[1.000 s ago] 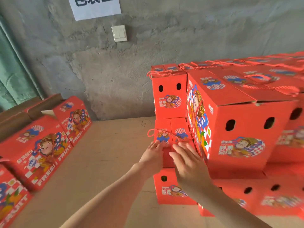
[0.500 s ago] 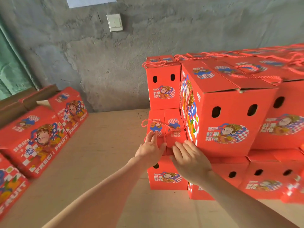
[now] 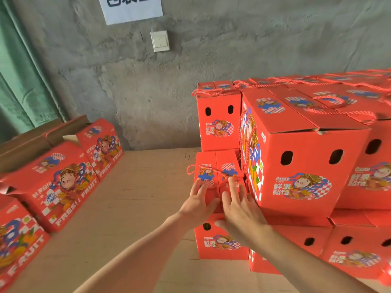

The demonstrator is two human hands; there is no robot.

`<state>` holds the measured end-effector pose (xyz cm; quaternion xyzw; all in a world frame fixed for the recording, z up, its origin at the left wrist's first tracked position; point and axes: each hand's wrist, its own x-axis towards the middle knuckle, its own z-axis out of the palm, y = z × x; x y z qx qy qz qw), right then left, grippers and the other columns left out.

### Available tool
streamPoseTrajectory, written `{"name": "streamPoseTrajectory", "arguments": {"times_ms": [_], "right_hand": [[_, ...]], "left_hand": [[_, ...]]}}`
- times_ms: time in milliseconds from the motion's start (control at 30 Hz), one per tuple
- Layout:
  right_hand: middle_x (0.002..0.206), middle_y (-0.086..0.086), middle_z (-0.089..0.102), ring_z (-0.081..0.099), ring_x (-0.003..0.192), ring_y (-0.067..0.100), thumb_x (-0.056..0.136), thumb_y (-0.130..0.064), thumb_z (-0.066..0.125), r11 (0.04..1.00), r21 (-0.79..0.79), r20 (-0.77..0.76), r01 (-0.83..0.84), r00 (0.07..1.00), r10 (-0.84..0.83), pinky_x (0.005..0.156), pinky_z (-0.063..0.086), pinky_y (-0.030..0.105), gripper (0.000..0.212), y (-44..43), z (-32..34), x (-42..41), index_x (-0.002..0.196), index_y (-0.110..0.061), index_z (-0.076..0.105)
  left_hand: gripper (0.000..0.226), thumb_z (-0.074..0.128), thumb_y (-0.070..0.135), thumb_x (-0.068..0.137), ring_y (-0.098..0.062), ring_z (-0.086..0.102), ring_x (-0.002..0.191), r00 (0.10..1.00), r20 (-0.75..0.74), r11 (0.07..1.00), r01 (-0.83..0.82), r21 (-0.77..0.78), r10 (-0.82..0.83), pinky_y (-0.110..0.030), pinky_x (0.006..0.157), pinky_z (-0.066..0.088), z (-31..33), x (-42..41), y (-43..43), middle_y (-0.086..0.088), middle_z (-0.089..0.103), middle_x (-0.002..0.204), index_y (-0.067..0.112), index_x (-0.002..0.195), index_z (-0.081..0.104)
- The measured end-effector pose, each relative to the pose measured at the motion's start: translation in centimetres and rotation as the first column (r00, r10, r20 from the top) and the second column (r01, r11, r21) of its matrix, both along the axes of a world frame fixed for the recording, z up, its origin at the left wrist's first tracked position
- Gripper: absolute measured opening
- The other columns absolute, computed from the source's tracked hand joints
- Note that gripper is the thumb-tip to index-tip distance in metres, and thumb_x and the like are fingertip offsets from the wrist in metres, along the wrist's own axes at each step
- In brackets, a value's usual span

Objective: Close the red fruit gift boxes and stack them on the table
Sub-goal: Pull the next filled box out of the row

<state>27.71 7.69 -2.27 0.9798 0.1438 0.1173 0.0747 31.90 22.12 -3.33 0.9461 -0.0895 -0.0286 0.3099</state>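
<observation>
red gift box (image 3: 226,158) lies under the left hand (image 3: 198,203) and right hand (image 3: 240,209), fingers straight and spread on its lid.

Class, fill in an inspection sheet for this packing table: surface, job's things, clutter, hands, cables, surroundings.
Surface: plywood table.
Job's things: stacked boxes at right, closed; low box at the stack's near-left corner, with rope handle on top; side-lying boxes at left, some flaps open.
Clutter: nothing seen.
Hands: left hand and right hand, fingers straight, pressing on the low box's top.
Cables: nothing seen.
Surroundings: concrete wall, switch, paper sign, green curtain.
</observation>
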Motion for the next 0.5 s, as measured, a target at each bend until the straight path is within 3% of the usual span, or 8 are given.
{"name": "streamPoseTrajectory", "arguments": {"times_ms": [33, 67, 133, 200, 267, 367, 433, 500], "right_hand": [[0.151, 0.034, 0.008, 0.015, 0.140, 0.048, 0.082, -0.062, 0.055, 1.000, 0.008, -0.086, -0.003, 0.996, 0.003, 0.110, 0.024, 0.052, 0.090, 0.2, 0.4, 0.3, 0.139, 0.001, 0.027], [0.151, 0.035, 0.002, 0.010, 0.141, 0.047, 0.084, -0.064, 0.051, 1.000, -0.022, -0.144, -0.017, 0.990, 0.014, 0.113, 0.016, 0.053, 0.095, 0.3, 0.7, 0.6, 0.144, 0.001, 0.015], [0.147, 0.041, 0.009, 0.016, 0.139, 0.048, 0.086, -0.065, 0.046, 0.994, -0.079, -0.154, -0.069, 0.986, 0.056, 0.114, 0.016, 0.051, 0.097, 0.0, 1.2, 0.7, 0.146, 0.002, 0.010], [0.145, 0.041, 0.019, 0.025, 0.137, 0.046, 0.088, -0.064, 0.042, 0.991, -0.078, -0.125, -0.109, 0.987, 0.099, 0.110, 0.024, 0.047, 0.087, -0.5, 1.5, 0.4, 0.141, 0.003, 0.021], [0.137, 0.041, 0.036, 0.041, 0.129, 0.045, 0.086, -0.066, 0.044, 0.981, -0.087, -0.039, -0.172, 0.985, 0.169, 0.103, 0.037, 0.043, 0.083, -1.0, 1.6, -0.4, 0.130, 0.004, 0.040], [0.099, 0.028, 0.069, 0.070, 0.087, 0.035, 0.061, -0.071, 0.071, 0.970, -0.145, 0.084, -0.194, 0.975, 0.207, 0.072, 0.057, 0.031, 0.077, -2.2, 0.9, -1.2, 0.096, -0.003, 0.073], [0.098, 0.023, 0.070, 0.071, 0.085, 0.032, 0.065, -0.068, 0.069, 0.962, -0.124, 0.152, -0.243, 0.954, 0.260, 0.069, 0.058, 0.032, 0.071, -2.7, -0.6, -1.1, 0.097, -0.005, 0.075], [0.100, 0.022, 0.070, 0.071, 0.086, 0.032, 0.079, -0.064, 0.051, 0.955, -0.131, 0.224, -0.266, 0.931, 0.290, 0.070, 0.058, 0.032, 0.066, -3.2, -1.6, -0.4, 0.098, -0.006, 0.074]], "left_hand": [[0.061, 0.049, 0.038, 0.094, -0.019, 0.023, 0.142, 1.000, -0.007, 1.000, -0.009, -0.027, 0.009, -0.022, 0.106, 0.027, 0.0, 0.0, 0.1, -0.002, -0.009, 0.159, 0.027, 0.149, 0.023], [0.060, 0.050, 0.037, 0.094, -0.022, 0.023, 0.142, 0.999, -0.027, 0.999, -0.022, -0.040, 0.021, -0.020, 0.104, 0.027, 0.0, -0.1, 0.1, -0.006, -0.008, 0.159, 0.030, 0.147, 0.025], [0.059, 0.051, 0.040, 0.093, -0.026, 0.035, 0.135, 0.996, -0.072, 0.998, -0.054, -0.038, 0.051, -0.018, 0.095, 0.033, 0.3, -0.4, 0.2, -0.011, 0.010, 0.156, 0.035, 0.145, 0.025], [0.061, 0.052, 0.045, 0.091, -0.025, 0.048, 0.121, 0.995, -0.073, 0.996, -0.074, -0.041, 0.071, -0.019, 0.086, 0.037, 0.4, -1.0, 0.4, -0.010, 0.028, 0.145, 0.038, 0.145, 0.024], [0.064, 0.054, 0.046, 0.090, -0.024, 0.052, 0.115, 0.996, -0.067, 0.998, -0.060, -0.022, 0.058, -0.020, 0.086, 0.040, 0.4, -1.5, 0.6, -0.010, 0.033, 0.139, 0.036, 0.146, 0.023], [0.068, 0.054, 0.049, 0.089, -0.026, 0.050, 0.118, 0.997, -0.080, 0.999, -0.019, 0.032, 0.021, -0.021, 0.091, 0.039, 0.6, -1.8, 1.2, -0.012, 0.034, 0.139, 0.036, 0.147, 0.021], [0.068, 0.051, 0.052, 0.090, -0.027, 0.051, 0.116, 0.994, -0.110, 0.999, -0.007, 0.051, 0.013, -0.023, 0.092, 0.042, 0.4, -1.7, 1.4, -0.013, 0.030, 0.141, 0.038, 0.147, 0.018], [0.067, 0.050, 0.053, 0.090, -0.028, 0.055, 0.110, 0.993, -0.120, 0.999, 0.003, 0.041, 0.002, -0.027, 0.091, 0.047, 0.2, -1.5, 1.3, -0.013, 0.027, 0.141, 0.040, 0.147, 0.016]]}}
